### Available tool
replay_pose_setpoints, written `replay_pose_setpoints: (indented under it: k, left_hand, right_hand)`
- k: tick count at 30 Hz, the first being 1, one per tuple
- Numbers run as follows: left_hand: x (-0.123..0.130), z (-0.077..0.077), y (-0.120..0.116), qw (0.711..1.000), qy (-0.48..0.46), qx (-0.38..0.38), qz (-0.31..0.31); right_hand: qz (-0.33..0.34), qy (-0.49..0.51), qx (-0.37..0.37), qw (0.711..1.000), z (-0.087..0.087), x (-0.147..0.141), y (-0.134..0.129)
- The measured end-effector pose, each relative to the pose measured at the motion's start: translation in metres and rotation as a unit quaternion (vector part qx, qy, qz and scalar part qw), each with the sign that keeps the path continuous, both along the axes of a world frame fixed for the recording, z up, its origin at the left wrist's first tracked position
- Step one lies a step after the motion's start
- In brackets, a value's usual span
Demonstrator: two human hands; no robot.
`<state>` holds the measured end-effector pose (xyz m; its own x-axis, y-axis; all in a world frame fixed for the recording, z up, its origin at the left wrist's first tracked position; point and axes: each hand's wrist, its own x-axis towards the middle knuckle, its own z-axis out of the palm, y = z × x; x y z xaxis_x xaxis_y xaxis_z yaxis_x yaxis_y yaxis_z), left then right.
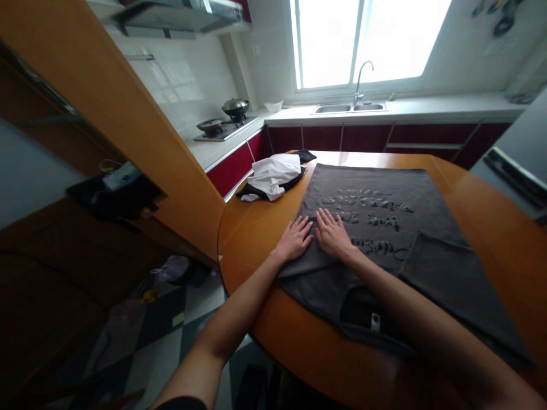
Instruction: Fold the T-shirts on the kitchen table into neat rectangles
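A dark grey T-shirt (363, 182) with raised black lettering lies spread on the wooden table, its neck opening and small white label towards me. My left hand (296, 238) rests flat at the shirt's left edge, fingers stretched out. Close beside it, my right hand (333, 232) lies flat on the cloth, partly over the left end of the lettering. Both hands press on the fabric and hold nothing. On the right, one sleeve lies folded inward over the shirt, and my right forearm crosses above the collar.
A pile of white and black clothes (276, 173) lies at the table's far left. The rounded wooden table (243, 250) fills the middle. Beyond are a counter with a sink (333, 108), a stove with a pan (209, 126) and a lidded pot (235, 107). A wooden partition stands left.
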<state>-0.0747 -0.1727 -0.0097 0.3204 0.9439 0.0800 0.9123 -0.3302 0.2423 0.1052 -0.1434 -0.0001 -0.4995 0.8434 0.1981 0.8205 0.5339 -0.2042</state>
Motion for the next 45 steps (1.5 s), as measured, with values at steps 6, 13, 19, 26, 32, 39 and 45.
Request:
replay_pose_setpoints:
  k: [6, 13, 19, 26, 32, 39, 45]
  left_hand:
    - [-0.009, 0.000, 0.005, 0.998, -0.042, 0.017, 0.032]
    - [-0.031, 0.000, 0.012, 0.993, -0.027, 0.016, 0.110]
    - [-0.032, 0.004, 0.011, 0.988, -0.042, -0.005, 0.150]
    - [-0.031, 0.023, -0.045, 0.998, -0.066, 0.002, -0.006]
    - [-0.042, 0.019, -0.070, 0.998, -0.034, -0.047, -0.012]
    - [-0.038, 0.021, -0.080, 0.998, -0.010, -0.035, -0.046]
    - [-0.047, 0.030, -0.072, 0.995, -0.088, -0.052, -0.018]
  right_hand:
    - [-0.009, -0.022, -0.033, 0.999, -0.025, -0.002, 0.008]
    - [-0.016, -0.024, -0.031, 0.999, -0.026, -0.002, 0.007]
    - [-0.015, -0.026, -0.031, 0.999, -0.025, -0.001, 0.007]
    - [-0.011, -0.018, -0.031, 0.999, -0.027, 0.000, 0.008]
    - [-0.012, -0.014, -0.030, 0.999, -0.030, -0.001, 0.009]
    - [-0.010, -0.009, -0.031, 0.999, -0.029, 0.000, 0.009]
    - [-0.010, -0.007, -0.029, 0.999, -0.028, 0.000, 0.008]
